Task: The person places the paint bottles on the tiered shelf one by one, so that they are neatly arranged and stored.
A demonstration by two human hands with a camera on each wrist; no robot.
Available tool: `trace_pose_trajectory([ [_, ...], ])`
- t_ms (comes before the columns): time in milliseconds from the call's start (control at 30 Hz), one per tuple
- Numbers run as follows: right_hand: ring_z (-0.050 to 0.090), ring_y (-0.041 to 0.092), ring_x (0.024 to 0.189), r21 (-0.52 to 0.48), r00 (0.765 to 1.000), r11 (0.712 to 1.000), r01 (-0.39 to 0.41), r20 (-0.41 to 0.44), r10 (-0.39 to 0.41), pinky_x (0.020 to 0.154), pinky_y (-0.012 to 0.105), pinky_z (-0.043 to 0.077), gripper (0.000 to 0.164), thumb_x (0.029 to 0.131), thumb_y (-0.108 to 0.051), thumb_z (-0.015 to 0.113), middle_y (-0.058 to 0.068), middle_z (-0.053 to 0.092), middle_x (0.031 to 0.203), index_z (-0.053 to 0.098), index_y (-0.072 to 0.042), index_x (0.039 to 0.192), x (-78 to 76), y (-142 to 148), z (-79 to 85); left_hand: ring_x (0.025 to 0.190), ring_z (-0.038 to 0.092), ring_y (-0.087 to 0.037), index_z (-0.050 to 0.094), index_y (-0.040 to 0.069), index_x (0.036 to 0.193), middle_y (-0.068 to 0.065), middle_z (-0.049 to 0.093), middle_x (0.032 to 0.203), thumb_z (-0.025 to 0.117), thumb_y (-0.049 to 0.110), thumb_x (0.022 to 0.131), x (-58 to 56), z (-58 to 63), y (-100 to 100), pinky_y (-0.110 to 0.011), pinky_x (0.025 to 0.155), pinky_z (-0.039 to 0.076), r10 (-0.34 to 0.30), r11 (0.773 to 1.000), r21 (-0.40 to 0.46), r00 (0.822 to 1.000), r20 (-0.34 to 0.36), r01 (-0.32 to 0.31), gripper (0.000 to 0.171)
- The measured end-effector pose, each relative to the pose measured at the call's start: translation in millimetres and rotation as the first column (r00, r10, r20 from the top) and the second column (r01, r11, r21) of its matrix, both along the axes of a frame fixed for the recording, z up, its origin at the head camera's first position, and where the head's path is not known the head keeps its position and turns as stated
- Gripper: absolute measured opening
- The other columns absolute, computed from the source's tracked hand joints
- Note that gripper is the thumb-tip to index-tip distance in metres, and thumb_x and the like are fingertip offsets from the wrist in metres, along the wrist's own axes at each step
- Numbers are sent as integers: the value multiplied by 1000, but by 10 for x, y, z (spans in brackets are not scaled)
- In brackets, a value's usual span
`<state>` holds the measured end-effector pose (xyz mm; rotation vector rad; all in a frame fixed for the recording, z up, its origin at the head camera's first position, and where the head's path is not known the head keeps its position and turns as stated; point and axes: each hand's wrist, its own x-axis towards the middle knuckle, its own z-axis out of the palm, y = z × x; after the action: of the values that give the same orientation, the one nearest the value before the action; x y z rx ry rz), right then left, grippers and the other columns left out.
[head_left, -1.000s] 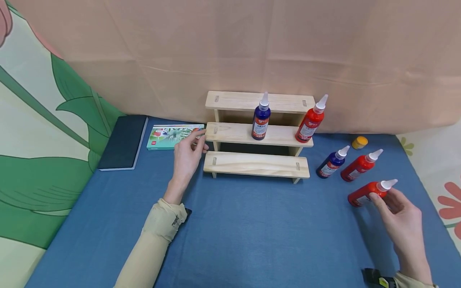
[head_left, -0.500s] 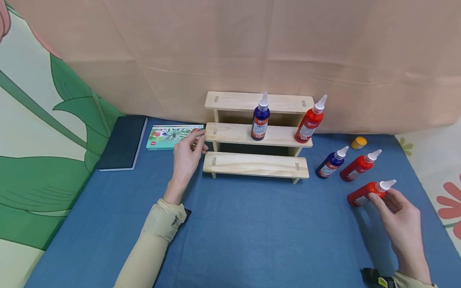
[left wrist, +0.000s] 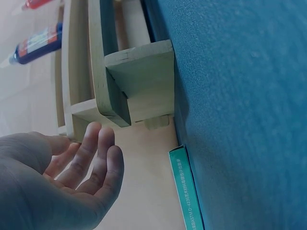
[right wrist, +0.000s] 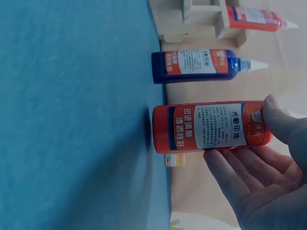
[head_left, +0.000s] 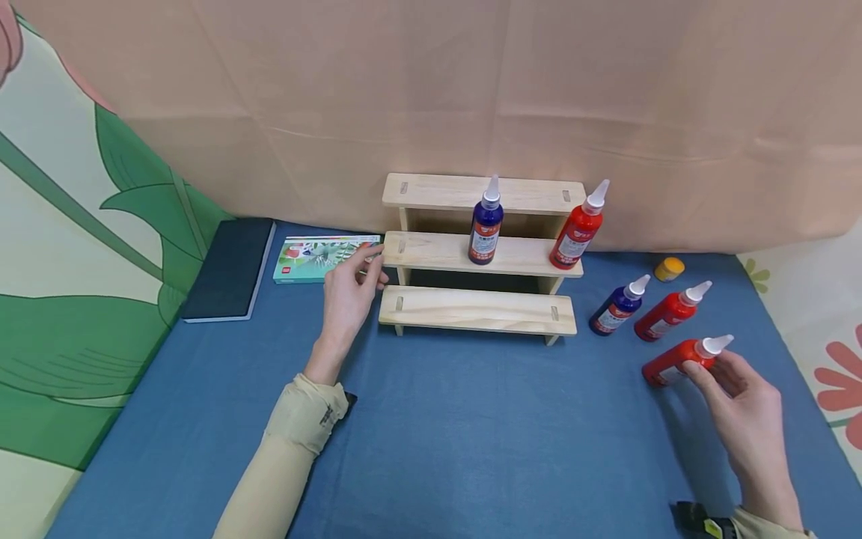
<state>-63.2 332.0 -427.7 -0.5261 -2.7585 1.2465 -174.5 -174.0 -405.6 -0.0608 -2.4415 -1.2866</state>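
Note:
My right hand (head_left: 750, 408) grips a red ink bottle (head_left: 673, 364) with a white pointed nozzle, thumb on one side and fingers on the other. The bottle is upright, its base close to the blue cloth; I cannot tell whether it touches. My left hand (head_left: 346, 299) touches the left end of a three-tier wooden shelf (head_left: 478, 308) at the middle tier, its fingers loosely bent in the left wrist view. On that tier stand a blue ink bottle (head_left: 485, 228) and another red bottle (head_left: 575, 236).
Right of the shelf, a second blue bottle (head_left: 616, 311) and a further red bottle (head_left: 667, 317) stand on the cloth. A small yellow-capped item (head_left: 670, 269) is behind them. Left of the shelf lie a green box (head_left: 316, 260) and a dark notebook (head_left: 229, 269).
My right hand has shifted slightly left with the red ink bottle in its grip. The left hand stays at the shelf's end.

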Motion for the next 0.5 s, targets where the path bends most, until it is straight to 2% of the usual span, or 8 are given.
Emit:
trace_pose_trajectory([
  [267,57,48,135,3,999,999,-34,-31,35,84,6,47,67,107,-41,66,29,56,151,49,-2,159,-64,-96,74,74,77,-34,73,2,137,-13,77,83,62,16,111,2,-7,-3,-22,56,46,-3,1000,-5,1000,-4,3,31],
  [500,56,50,134,22,993,995,-101,-65,102,92,13,49,64,108,-40,65,27,57,151,51,-2,157,-133,-223,182,74,77,-35,73,3,137,-14,77,83,62,16,111,0,-6,-10,-22,56,46,-4,1000,-1,1000,-5,4,31],
])
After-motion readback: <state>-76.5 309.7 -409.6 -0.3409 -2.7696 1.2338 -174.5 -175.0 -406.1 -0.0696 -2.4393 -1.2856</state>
